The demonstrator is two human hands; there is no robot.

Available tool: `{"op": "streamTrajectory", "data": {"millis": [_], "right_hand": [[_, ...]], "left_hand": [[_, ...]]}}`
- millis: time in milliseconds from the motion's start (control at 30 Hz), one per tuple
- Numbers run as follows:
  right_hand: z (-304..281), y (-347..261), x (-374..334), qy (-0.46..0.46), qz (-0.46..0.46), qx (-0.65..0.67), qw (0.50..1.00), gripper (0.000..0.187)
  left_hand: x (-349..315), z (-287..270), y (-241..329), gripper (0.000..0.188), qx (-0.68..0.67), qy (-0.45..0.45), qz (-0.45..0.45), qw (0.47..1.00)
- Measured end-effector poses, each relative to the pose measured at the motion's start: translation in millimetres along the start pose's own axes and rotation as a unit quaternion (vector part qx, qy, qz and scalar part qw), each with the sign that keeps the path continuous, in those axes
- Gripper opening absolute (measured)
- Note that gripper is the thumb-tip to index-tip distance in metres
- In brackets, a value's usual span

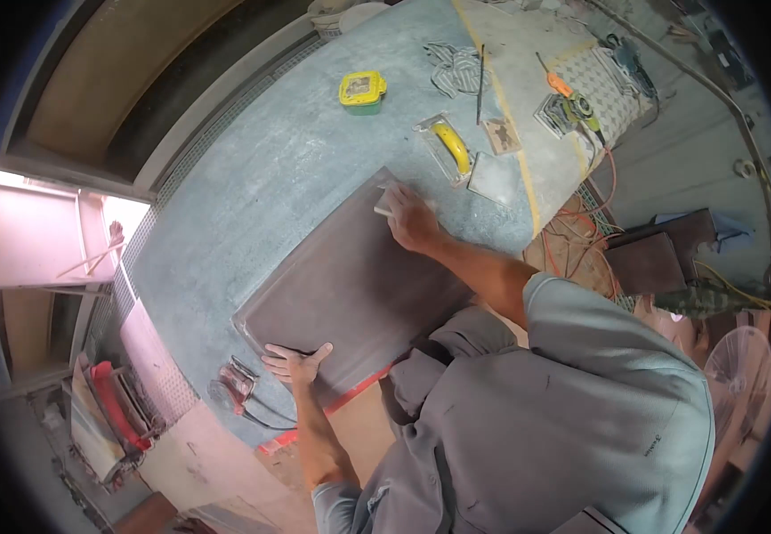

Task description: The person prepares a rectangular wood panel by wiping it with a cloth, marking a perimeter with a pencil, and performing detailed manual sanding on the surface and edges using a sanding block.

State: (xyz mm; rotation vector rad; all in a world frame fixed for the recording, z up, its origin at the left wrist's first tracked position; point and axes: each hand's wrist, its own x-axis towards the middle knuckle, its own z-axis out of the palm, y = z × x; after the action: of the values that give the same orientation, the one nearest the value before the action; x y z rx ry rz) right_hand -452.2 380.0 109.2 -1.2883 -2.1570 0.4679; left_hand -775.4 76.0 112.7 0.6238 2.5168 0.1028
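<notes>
Dark-brown, flat rectangular panel lies along the near edge of the blue-grey-topped table. Right hand grasps a small, pale rectangular block — under the fingers, at the panel's far corner. Left hand grips nothing — fingers splayed over the panel's left short edge.

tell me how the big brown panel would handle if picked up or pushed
The brown panel is probably stiff, as it shows no visible sag. It looks awkward to lift one-handed, being far broader than the left hand spread on it. It seems unlikely to roll or tip, lying flat on the blue-grey table.
</notes>
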Motion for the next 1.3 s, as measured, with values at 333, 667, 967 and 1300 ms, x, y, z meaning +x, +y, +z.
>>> {"op": "streamTrajectory", "data": {"millis": [333, 667, 967, 1300], "right_hand": [[-47, 24, -61, -0.117, -0.041, 0.005, 0.992, 0.059], [-63, 30, -19, -0.102, -0.148, 0.026, 0.983, 0.034], [-212, 169, -71, -0.275, 0.102, -0.091, 0.952, 0.044], [-232, 358, 28, -0.168, 0.055, -0.228, 0.957, 0.061]], "left_hand": [[3, 0, -4, 0.191, -0.013, -0.021, -0.028, 0.999], [-3, 1, 2, 0.186, -0.026, -0.006, -0.032, 0.999], [-32, -3, 9, 0.168, -0.004, 0.048, -0.008, 0.999], [-134, 74, 136, 0.147, -0.002, 0.061, 0.174, 0.983]]}}
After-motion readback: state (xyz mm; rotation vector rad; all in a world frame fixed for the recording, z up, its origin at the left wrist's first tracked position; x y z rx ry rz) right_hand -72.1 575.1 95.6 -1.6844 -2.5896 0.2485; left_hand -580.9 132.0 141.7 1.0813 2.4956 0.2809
